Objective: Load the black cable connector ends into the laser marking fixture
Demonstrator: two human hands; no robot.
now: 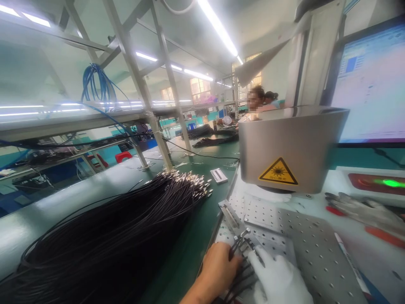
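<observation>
My bare left hand (218, 268) is closed around black cables (245, 272) at the near edge of the perforated metal plate (310, 240). Beside it, my right hand (280, 276), in a white glove, has its fingers closed at the same cables. Metal connectors (243, 234) on the cable ends stick out between the two hands. Just beyond them lies a slotted metal fixture (230, 216) on the plate. How many cables each hand grips is hidden by the fingers. To the left, a big bundle of black cables (126, 228) with shiny metal ends spreads over the green table.
Over the plate hangs a metal machine head (287, 147) with a yellow laser warning label. Grey gloves (363, 211) and a pen (351, 261) lie right, below a monitor (373, 84). A small white block (219, 175) rests by the bundle. Shelf posts (158, 139) rise left; people sit farther back.
</observation>
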